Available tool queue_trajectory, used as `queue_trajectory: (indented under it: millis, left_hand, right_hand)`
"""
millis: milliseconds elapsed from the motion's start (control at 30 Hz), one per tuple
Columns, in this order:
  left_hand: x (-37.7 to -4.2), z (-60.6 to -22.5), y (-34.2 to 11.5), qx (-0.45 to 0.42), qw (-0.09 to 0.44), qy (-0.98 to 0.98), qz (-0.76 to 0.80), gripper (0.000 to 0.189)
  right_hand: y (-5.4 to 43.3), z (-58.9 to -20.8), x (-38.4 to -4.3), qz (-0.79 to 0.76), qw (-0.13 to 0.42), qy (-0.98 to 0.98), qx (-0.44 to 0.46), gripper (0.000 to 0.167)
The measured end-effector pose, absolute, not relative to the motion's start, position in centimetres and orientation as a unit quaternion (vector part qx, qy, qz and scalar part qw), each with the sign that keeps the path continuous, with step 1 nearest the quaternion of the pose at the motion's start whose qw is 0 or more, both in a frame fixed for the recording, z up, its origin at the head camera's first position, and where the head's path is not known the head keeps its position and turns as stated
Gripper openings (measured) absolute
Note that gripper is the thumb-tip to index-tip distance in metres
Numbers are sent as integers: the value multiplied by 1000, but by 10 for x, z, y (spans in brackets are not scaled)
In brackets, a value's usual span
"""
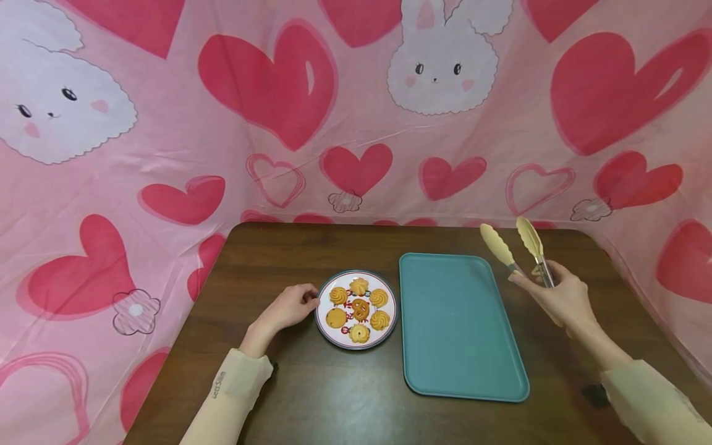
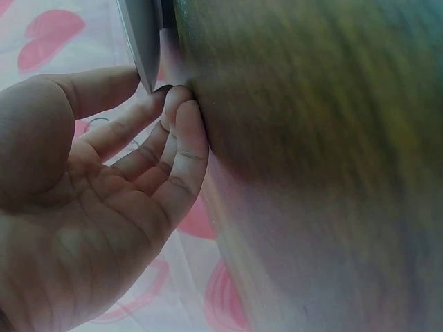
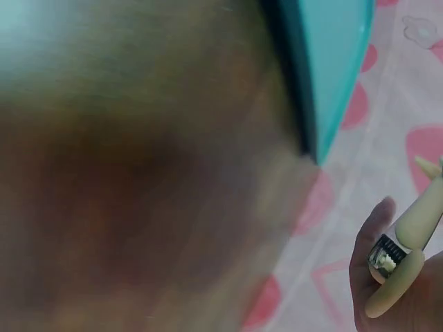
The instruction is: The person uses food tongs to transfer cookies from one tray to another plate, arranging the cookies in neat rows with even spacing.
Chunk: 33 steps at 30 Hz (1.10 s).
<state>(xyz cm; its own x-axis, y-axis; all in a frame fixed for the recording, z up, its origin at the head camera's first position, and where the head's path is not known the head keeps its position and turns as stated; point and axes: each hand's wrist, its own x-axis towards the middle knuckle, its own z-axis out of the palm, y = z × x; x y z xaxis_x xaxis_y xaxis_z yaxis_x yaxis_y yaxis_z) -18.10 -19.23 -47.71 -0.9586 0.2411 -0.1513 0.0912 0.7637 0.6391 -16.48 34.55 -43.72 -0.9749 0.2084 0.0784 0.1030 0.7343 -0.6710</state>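
A round white plate (image 1: 334, 337) with a dark rim carries several golden cookies (image 1: 379, 298) around a pretzel-shaped one (image 1: 360, 309). My left hand (image 1: 289, 307) holds the plate's left edge; in the left wrist view the thumb (image 2: 104, 90) meets the rim from one side and the index finger from the other. Over the table's right side, my right hand (image 1: 563, 300) grips metal tongs with cream tips (image 1: 499, 245). The tongs point away from me, their tips spread apart with nothing between them. The right wrist view catches only part of the tongs (image 3: 417, 220).
A teal rectangular tray (image 1: 458, 327) lies between the plate and my right hand, close to the plate's right edge. All stand on a dark wooden table (image 1: 278, 259). Pink cloth (image 1: 356, 123) with hearts and rabbits hangs behind the table and along its sides.
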Motion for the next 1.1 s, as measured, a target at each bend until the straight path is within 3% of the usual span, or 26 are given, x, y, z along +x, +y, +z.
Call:
queue_trajectory:
  millis: [367,1100]
  left_hand:
    - [-180,-476,-192,88,112,932,333,20]
    - [-181,-476,-191,87,112,934,327,22]
  right_hand:
    - [359,-467,-150,372,35,-913,-165,112]
    - [359,-494,-138,365,38,-908,-203,116]
